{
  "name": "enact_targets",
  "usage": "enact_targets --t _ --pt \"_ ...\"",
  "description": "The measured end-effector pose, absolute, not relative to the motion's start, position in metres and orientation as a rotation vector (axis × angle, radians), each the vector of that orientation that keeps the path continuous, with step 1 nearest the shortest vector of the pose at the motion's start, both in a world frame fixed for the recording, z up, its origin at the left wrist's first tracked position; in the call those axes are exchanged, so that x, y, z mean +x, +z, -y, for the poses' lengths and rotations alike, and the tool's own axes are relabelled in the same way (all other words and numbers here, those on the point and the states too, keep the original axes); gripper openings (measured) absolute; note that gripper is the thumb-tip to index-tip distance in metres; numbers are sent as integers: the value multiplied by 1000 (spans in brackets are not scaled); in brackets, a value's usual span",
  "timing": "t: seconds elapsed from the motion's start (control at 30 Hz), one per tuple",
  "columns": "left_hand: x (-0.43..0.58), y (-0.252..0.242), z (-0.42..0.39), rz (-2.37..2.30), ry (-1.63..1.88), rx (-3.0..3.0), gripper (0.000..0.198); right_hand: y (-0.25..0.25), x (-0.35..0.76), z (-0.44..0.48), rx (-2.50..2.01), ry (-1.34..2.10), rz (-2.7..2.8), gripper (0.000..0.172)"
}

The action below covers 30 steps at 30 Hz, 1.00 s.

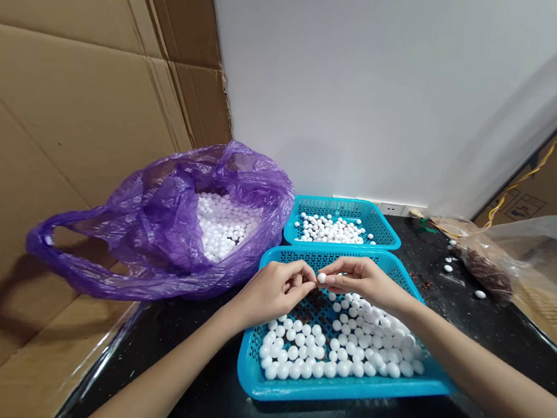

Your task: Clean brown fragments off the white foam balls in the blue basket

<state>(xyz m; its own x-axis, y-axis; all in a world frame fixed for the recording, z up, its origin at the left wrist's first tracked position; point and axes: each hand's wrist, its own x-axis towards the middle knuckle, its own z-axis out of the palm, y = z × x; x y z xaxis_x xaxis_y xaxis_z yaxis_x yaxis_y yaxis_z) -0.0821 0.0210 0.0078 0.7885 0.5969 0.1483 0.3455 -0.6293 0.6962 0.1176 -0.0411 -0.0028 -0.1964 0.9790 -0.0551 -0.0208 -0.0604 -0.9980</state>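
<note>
Over the near blue plastic basket [282, 392], my right hand [363, 280] pinches a small white ball [321, 278] between thumb and fingertips. My left hand [280, 290] is closed in a pinch right beside that ball, its fingertips nearly meeting those of the right. What the left fingers grip is too small to make out. Below the hands, many white balls [369, 333] lie in the basket, filling its front and right side. Dark brown bits [315, 302] are scattered on the basket floor between them.
A purple plastic bag [151, 221] full of white balls stands at the left by cardboard. Behind is a second blue basket [379, 228] with more balls [331, 230]. On the black tabletop [453, 309] at right are loose balls [480, 294] and a clear bag of brown material [487, 273].
</note>
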Motion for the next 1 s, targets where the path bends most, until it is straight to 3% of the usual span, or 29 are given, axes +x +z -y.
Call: enact_targets --t 1.0 --pt "-82 7 -20 -789 460 2348 16 -12 114 40 -1142 1400 1298 24"
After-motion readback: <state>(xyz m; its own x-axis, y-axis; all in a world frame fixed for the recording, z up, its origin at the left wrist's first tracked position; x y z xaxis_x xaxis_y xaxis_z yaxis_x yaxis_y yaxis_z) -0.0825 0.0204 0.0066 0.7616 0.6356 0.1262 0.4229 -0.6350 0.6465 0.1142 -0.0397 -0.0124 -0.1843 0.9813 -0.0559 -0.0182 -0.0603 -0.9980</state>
